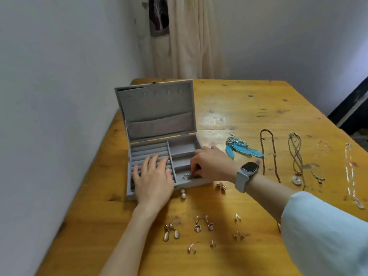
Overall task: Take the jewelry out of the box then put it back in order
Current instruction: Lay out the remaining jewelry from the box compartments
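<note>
We see a gray jewelry box (pixel 159 148) open on the left part of a yellow wood table (pixel 249 108), lid up & leaning back. Inside: ring rolls on the left, small square slots on the right.

Our left hand (pixel 152 177) lies flat on the ring rolls, fingers straight & a bit spread, holding nothing.

Our right hand (pixel 209 165) is at the near right slot of the box, fingers curled down into it. They seem to pinch sth small, but we can't tell what; it's hidden. A small silver piece (pixel 185 177) sits in that same slot, just beside the fingertips. A gray watch (pixel 247 174) is on that wrist, w/ a light blue sleeve (pixel 322 232) behind it.

Most of the jewelry is out on the table:
- pearl earring (pixel 182 194) just in front of the box
- little gold bug-like piece (pixel 220 185) near the box corner
- pearl drop earrings (pixel 171 232), rose-gold drop earrings (pixel 203 224) & a few tiny studs (pixel 238 235) near us
- blue feather earrings (pixel 242 149) right of the box
- brown bead necklace (pixel 268 154), cord necklace w/ a round pendant (pixel 296 158) & a clear shiny chain (pixel 351 176) farther right, well apart from the box.
</note>
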